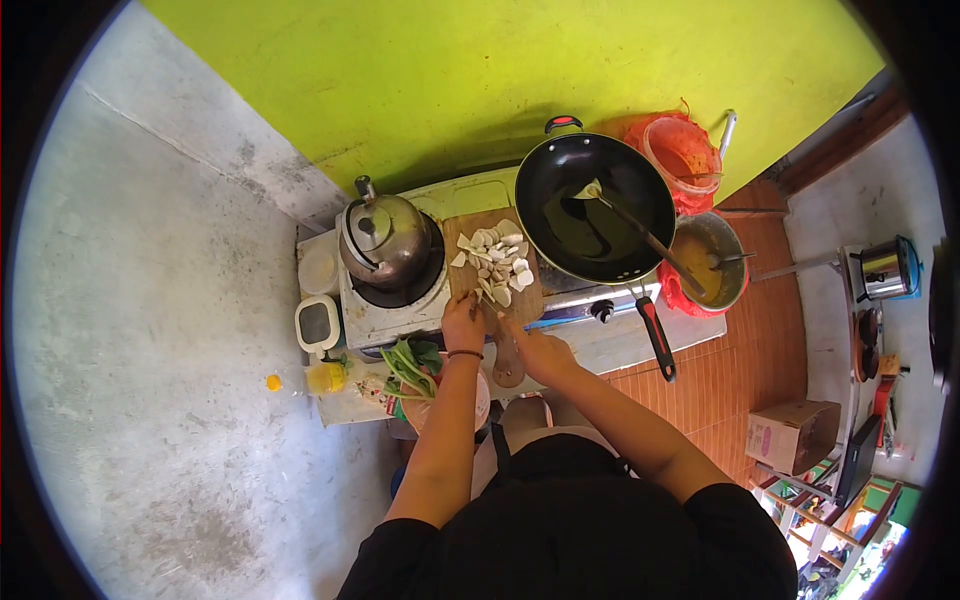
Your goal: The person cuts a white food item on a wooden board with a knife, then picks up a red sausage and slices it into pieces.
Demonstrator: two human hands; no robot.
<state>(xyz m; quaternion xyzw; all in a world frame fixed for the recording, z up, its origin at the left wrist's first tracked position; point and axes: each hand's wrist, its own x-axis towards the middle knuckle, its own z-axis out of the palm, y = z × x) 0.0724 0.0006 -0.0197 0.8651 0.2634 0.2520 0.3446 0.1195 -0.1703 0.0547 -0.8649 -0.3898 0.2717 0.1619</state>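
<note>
A wooden cutting board [530,300] with a long handle lies across the stove, its handle toward me. Pale slices [497,258] of some food are heaped over its far half. At the board's near left edge is my left hand [463,325], fingers bent and held together. My right hand [540,352] is closed beside the board's handle, its fingertips pointing toward the left hand. What lies in the fingers is too small and hidden to make out. Leafy green stalks [408,368] rest in a bowl by my left forearm.
A metal kettle [385,240] sits on the left burner. To the right is a black wok [560,190] with a wooden-handled spatula [640,232] in it. A pot [735,240] of yellowish liquid and a red-lined bucket [685,150] stand beyond. A cardboard box [775,440] is on the floor.
</note>
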